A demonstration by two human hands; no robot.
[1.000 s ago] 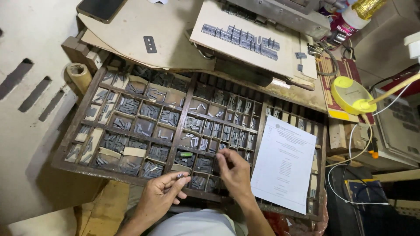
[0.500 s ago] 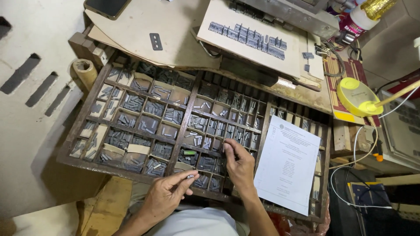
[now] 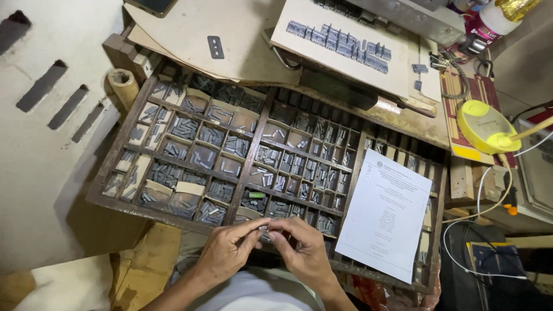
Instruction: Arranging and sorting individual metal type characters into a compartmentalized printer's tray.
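Left hand [image 3: 224, 253] and right hand [image 3: 305, 253] met at the 6 o'clock edge of the compartmented wooden type case [image 3: 115, 198], fingers pinched together on a small metal sort [image 3: 266, 236], apparently for inspection, with a printed sheet [image 3: 386, 213] at 3 o'clock.

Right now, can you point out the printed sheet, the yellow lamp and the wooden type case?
printed sheet [image 3: 385, 214], head view, middle of the page.
yellow lamp [image 3: 483, 125], head view, its round head.
wooden type case [image 3: 113, 162], head view, left rim.
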